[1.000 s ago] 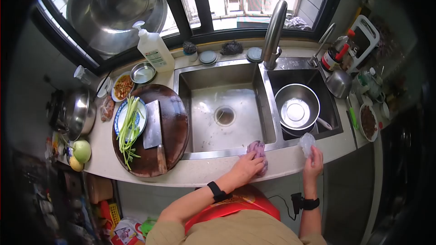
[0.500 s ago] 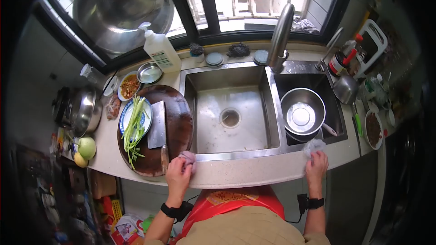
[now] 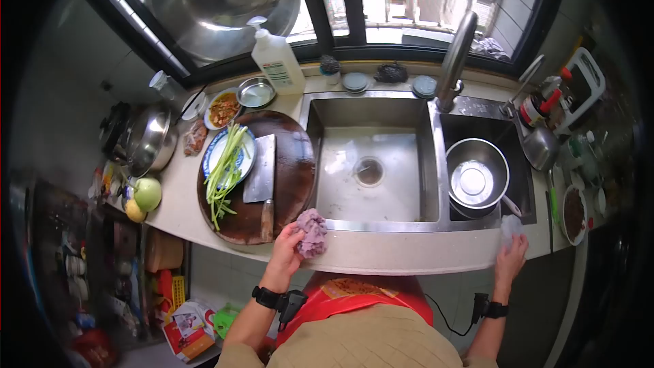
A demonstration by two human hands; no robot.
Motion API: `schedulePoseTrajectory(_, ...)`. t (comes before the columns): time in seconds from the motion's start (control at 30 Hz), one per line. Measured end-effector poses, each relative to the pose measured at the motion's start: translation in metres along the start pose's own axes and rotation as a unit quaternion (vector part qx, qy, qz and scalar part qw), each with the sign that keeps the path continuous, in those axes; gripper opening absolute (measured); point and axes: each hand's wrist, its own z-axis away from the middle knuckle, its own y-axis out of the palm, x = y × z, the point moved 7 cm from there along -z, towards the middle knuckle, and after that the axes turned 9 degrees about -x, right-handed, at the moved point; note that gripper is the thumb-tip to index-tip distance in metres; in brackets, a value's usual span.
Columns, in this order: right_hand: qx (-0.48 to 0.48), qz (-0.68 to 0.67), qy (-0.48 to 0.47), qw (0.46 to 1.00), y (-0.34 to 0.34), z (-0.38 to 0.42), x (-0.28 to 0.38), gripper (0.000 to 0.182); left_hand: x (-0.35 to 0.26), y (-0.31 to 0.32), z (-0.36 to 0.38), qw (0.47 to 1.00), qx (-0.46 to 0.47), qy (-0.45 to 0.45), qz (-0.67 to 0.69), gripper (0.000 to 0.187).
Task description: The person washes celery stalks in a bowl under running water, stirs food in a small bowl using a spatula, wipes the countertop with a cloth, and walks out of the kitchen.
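My left hand (image 3: pixel 283 260) grips a crumpled pinkish-purple cloth (image 3: pixel 312 233) at the counter's front edge, just right of the cleaver's handle. Pinched in my right hand (image 3: pixel 511 260) is a crumpled, translucent plastic bag (image 3: pixel 510 229), near the front right corner of the sink. Left of the cloth, a round wooden chopping board (image 3: pixel 294 157) carries a cleaver (image 3: pixel 261 170) and a blue-and-white plate (image 3: pixel 246 155) with cut green stalks (image 3: pixel 227 170). A steel saucepan (image 3: pixel 477 176) sits in the smaller sink basin, close to the bag.
The large sink basin (image 3: pixel 371 194) lies between my hands, with a tall faucet (image 3: pixel 458 61) behind. A pump bottle (image 3: pixel 278 61), a dish of food (image 3: pixel 222 109) and a green round fruit (image 3: pixel 147 194) stand leftward. A bowl of dark bits (image 3: pixel 574 215) is far right.
My view has shifted, so the counter appears further right. My left hand has turned and lifted the cloth, exposing more of it. My right hand has moved slightly rightward with the bag.
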Motion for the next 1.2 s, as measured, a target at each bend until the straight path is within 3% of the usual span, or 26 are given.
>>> schedulePoseTrajectory(0.13, -0.012, 0.029, -0.033, 0.999, 0.001, 0.004, 0.002, 0.046, 0.010, 0.007, -0.006, 0.999, 0.038, -0.002, 0.010, 0.030)
schedulePoseTrajectory(0.17, -0.018, 0.037, -0.026, 0.999, -0.004, 0.004, 0.005, 0.047, 0.007, 0.020, -0.001, 0.997, 0.073, -0.005, 0.010, 0.030)
schedulePoseTrajectory(0.33, -0.044, 0.053, 0.055, 0.996, -0.044, -0.012, 0.018, 0.043, 0.004, 0.040, -0.007, 0.998, 0.053, -0.003, -0.042, 0.021)
schedulePoseTrajectory(0.5, -0.063, -0.076, -0.041, 0.994, -0.086, -0.041, 0.097, 0.033, -0.016, 0.074, -0.028, 0.997, 0.044, -0.002, -0.064, 0.013)
schedulePoseTrajectory(0.7, -0.060, -0.236, -0.135, 0.960, -0.088, -0.113, 0.203, 0.029, -0.025, 0.143, -0.037, 0.987, 0.126, 0.004, -0.104, 0.022)
schedulePoseTrajectory(0.77, -0.017, -0.304, -0.073, 0.950, -0.058, -0.143, 0.220, 0.027, -0.019, 0.164, -0.034, 0.981, 0.180, -0.014, -0.074, 0.033)
schedulePoseTrajectory(0.8, 0.000, -0.321, -0.056, 0.945, -0.031, -0.160, 0.222, 0.028, -0.025, 0.178, -0.020, 0.967, 0.216, -0.036, -0.133, 0.047)
schedulePoseTrajectory(0.83, 0.024, -0.344, -0.043, 0.938, 0.001, -0.175, 0.226, 0.028, -0.023, 0.179, -0.022, 0.978, 0.169, -0.008, -0.124, 0.056)
schedulePoseTrajectory(0.93, 0.071, -0.268, -0.010, 0.961, 0.078, -0.208, 0.229, 0.031, -0.026, 0.181, -0.033, 0.966, 0.185, 0.024, -0.177, 0.062)
schedulePoseTrajectory(1.03, 0.121, -0.301, 0.086, 0.942, 0.130, -0.231, 0.220, 0.034, -0.028, 0.187, -0.041, 0.978, 0.118, 0.050, -0.166, 0.050)
schedulePoseTrajectory(1.1, 0.098, -0.381, 0.083, 0.916, 0.169, -0.254, 0.218, 0.034, -0.034, 0.198, -0.038, 0.964, 0.110, 0.084, -0.228, 0.039)
schedulePoseTrajectory(1.13, 0.133, -0.405, 0.086, 0.901, 0.245, -0.272, 0.210, 0.033, -0.036, 0.202, -0.039, 0.949, 0.088, 0.105, -0.285, 0.031)
schedulePoseTrajectory(1.17, 0.095, -0.440, 0.028, 0.893, 0.276, -0.283, 0.212, 0.031, -0.039, 0.211, -0.037, 0.941, 0.076, 0.140, -0.300, 0.027)
schedulePoseTrajectory(1.2, 0.116, -0.364, -0.027, 0.924, 0.217, -0.287, 0.233, 0.031, -0.043, 0.222, -0.030, 0.935, 0.065, 0.149, -0.315, 0.022)
